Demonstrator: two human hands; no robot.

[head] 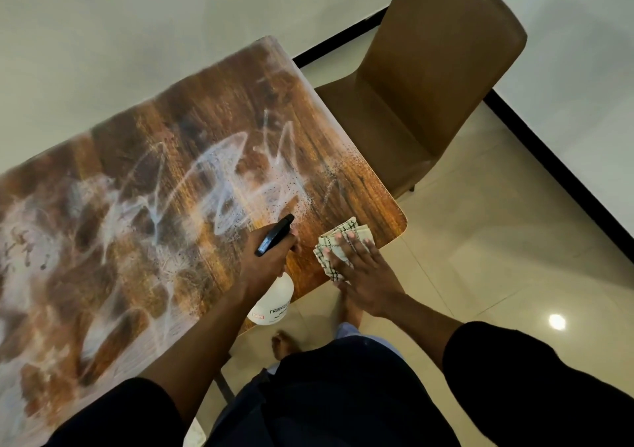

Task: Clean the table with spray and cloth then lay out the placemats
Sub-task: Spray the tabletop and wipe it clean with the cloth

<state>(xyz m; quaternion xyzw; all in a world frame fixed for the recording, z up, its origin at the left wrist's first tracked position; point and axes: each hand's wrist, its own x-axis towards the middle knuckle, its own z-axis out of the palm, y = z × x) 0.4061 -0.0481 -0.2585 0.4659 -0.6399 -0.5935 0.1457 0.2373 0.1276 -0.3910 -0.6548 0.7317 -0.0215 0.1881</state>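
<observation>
A wood-grain table (212, 127) carries white streaks and fine droplets across its top. My left hand (266, 261) grips the neck of a white spray bottle (274, 301) with a black nozzle, which points out over the tabletop. My right hand (360, 271) lies flat with straight fingers on a folded checked cloth (338, 237) near the table's right corner. No placemats are in view.
A brown upholstered chair (432, 79) stands just beyond the table's right edge, against a white wall with a black skirting. Glossy beige floor tiles (497, 240) spread to the right. My bare feet show below the table's near edge.
</observation>
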